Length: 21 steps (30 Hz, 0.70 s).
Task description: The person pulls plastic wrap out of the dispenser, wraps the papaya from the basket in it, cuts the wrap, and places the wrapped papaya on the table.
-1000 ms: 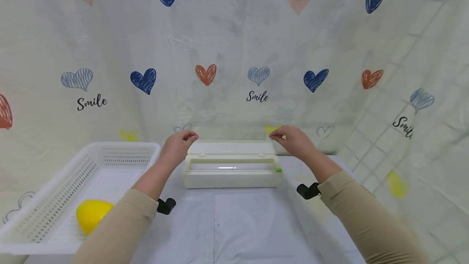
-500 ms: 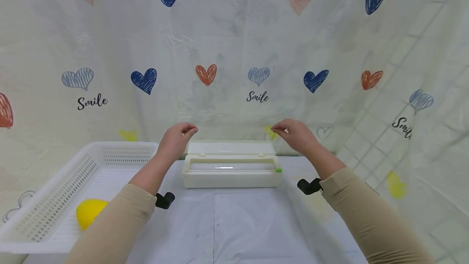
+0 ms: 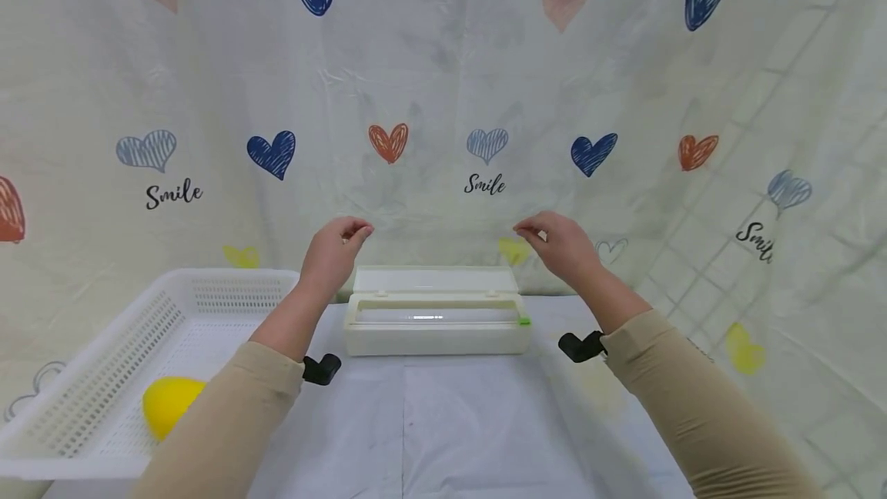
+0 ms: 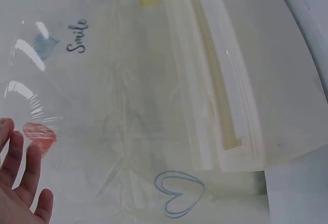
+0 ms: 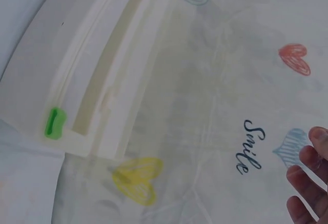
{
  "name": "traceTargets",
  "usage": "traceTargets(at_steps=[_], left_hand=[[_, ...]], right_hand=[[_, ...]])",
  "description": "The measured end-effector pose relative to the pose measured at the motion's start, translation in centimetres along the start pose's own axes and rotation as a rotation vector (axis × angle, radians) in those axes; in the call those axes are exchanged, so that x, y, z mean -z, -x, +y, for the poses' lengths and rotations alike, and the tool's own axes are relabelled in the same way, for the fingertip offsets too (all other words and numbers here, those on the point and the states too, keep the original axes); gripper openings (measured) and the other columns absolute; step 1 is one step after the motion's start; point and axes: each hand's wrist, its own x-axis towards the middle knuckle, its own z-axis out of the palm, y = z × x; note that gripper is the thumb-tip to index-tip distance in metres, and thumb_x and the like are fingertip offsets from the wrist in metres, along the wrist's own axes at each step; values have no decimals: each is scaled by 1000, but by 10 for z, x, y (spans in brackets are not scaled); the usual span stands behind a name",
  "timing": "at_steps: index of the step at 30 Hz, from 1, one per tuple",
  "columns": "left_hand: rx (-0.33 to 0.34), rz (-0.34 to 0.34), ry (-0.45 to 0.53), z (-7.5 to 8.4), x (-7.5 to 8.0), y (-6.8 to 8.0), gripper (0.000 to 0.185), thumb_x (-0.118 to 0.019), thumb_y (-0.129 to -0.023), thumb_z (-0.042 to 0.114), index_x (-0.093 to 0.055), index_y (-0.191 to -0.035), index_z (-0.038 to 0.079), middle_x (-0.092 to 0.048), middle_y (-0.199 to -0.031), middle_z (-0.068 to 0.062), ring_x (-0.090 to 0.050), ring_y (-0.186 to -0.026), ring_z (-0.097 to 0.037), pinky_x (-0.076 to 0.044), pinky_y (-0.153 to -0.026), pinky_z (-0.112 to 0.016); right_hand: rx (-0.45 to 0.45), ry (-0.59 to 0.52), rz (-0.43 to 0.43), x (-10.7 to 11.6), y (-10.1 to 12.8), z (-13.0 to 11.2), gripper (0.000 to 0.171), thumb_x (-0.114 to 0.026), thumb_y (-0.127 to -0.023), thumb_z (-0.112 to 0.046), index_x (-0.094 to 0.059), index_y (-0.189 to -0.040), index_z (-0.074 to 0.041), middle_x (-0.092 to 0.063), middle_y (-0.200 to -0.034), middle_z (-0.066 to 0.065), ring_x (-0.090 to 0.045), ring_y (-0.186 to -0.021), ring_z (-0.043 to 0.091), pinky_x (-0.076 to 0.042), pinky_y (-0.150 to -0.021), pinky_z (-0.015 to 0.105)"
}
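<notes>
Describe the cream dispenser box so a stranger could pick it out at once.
Start at the white-covered table before the heart-print curtain. At its far middle, right of the white perforated basket, lies the long cream dispenser box, lid open. A small green tab at its right end sets it apart.

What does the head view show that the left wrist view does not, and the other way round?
Only the head view shows both hands, left hand and right hand, raised above the open dispenser box, plus the white basket with a yellow object in it and the box's green slider. Only the left wrist view shows glare on a clear film stretched near the fingers, and the box's edge close up. Both show the box and the heart-print backdrop.
</notes>
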Motion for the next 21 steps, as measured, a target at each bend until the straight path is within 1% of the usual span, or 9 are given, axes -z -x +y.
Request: traceTargets(at_steps=[7, 11, 18, 21], left_hand=[[-49, 50, 1, 11, 3, -3, 32, -53, -102, 39, -67, -117, 14, -63, -111, -5, -56, -102, -25, -48, -86, -44], [-51, 60, 3, 16, 6, -4, 34, -53, -102, 40, -67, -118, 13, -63, -111, -5, -56, -102, -24, -49, -87, -42], [-82, 88, 16, 24, 12, -5, 32, -54, -102, 37, -68, -115, 12, -63, -109, -6, -55, -101, -24, -48, -85, -40], [-88, 93, 18, 28, 15, -5, 32, -54, -102, 37, -68, -115, 12, -63, -110, -6, -56, -102, -24, -48, -87, -41]], right_hand=[[16, 3, 63, 8, -2, -4, 20, -62, -99, -17, -73, -113, -8, -70, -104, 9, -61, -91, 25, -50, -79, 43], [27, 8, 77, 13, -3, -6, 20, -61, -100, -18, -73, -113, -8, -70, -103, 8, -60, -89, 24, -49, -77, 42], [22, -6, 90, 20, -6, -7, 23, -59, -101, -20, -72, -116, -9, -69, -109, 9, -61, -95, 25, -50, -79, 43], [18, -6, 101, 22, -7, -8, 23, -60, -101, -19, -72, -117, -10, -68, -110, 8, -61, -97, 25, -50, -79, 43]])
